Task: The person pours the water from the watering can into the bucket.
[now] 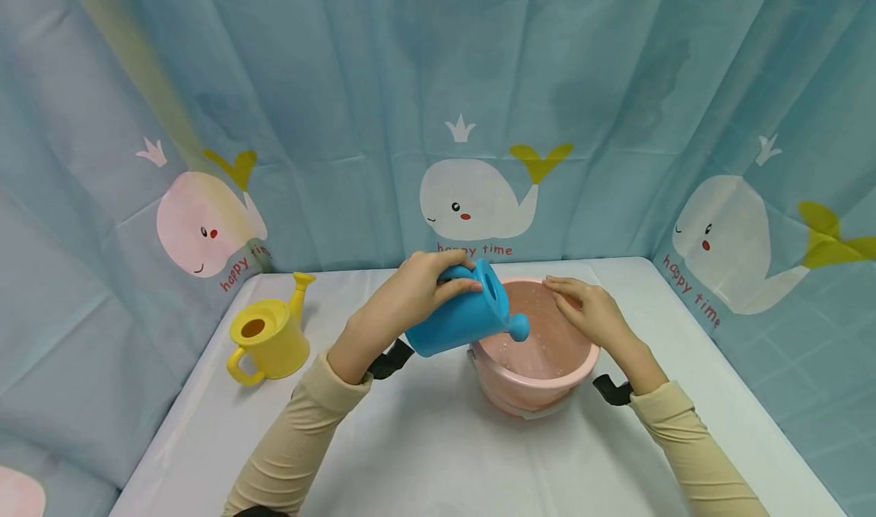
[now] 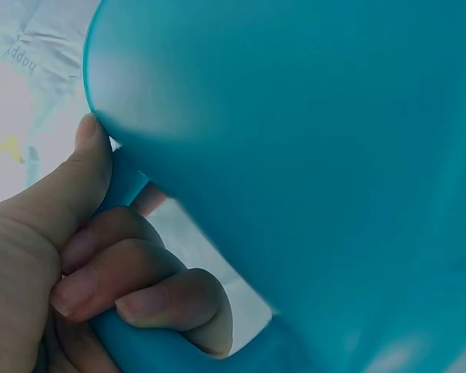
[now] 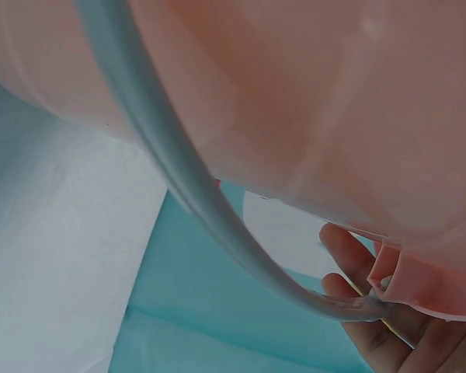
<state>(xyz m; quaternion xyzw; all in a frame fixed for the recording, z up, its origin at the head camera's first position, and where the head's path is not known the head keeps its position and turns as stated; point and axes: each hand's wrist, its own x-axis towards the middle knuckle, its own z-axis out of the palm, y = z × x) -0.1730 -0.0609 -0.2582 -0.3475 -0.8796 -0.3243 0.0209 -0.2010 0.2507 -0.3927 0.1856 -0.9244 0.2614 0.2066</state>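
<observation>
A blue watering can (image 1: 460, 318) tilts toward a pink bucket (image 1: 523, 391), its round spout head over the bucket's near left rim. My left hand (image 1: 438, 281) grips the can's handle from above; the left wrist view shows fingers (image 2: 151, 272) curled around it and the thumb against the can's body. The bucket stands upright, with small drops or bubbles inside. At its far right rim, my right hand (image 1: 591, 315) holds the edge. In the right wrist view, fingers (image 3: 349, 252) lie outside the wall beside the joint of the grey bucket handle (image 3: 194, 186).
A yellow watering can (image 1: 274, 346) stands at the left of the white-covered table (image 1: 411, 456), its spout pointing up and away. Blue curtains (image 1: 342, 122) printed with whales enclose the table's back and sides.
</observation>
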